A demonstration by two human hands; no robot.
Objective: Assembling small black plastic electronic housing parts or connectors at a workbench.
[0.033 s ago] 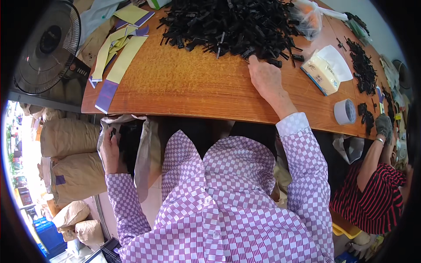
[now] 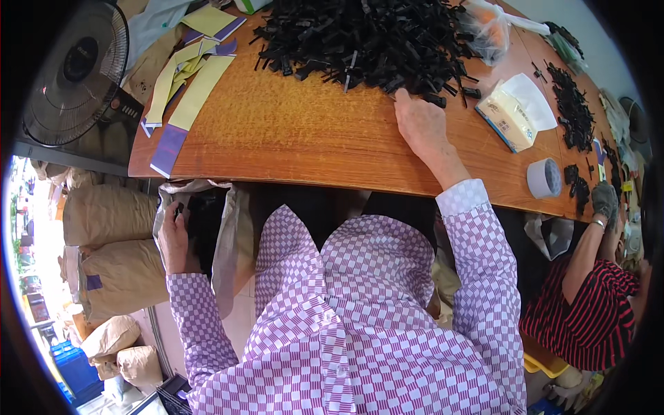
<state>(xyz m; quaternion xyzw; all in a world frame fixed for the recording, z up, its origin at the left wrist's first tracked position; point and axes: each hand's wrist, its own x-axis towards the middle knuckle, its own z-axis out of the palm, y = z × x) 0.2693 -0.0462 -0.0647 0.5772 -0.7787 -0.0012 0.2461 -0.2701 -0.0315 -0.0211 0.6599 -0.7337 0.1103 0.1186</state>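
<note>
A large heap of small black plastic parts [image 2: 360,41] covers the far middle of the wooden table [image 2: 277,131]. At its near edge is my right hand [image 2: 423,128], fingers curled and thumb and forefinger close together by the parts. Whatever lies in that grip is too small or hidden to tell. Below the table's left edge, my left hand [image 2: 173,238] is inside the mouth of an open paper sack [image 2: 232,235]. Its fingers are closed on a small black part [image 2: 178,209]. More dark contents show deeper in the sack.
Yellow-and-purple paper strips [image 2: 197,93] lie left, beside a fan [image 2: 76,69]. On the right are a tissue pack [image 2: 512,114], a tape roll [image 2: 544,178] and a plastic bag [image 2: 487,31]. Filled sacks [image 2: 111,214] are stacked lower left. A co-worker's gloved hand [image 2: 605,200] works far right.
</note>
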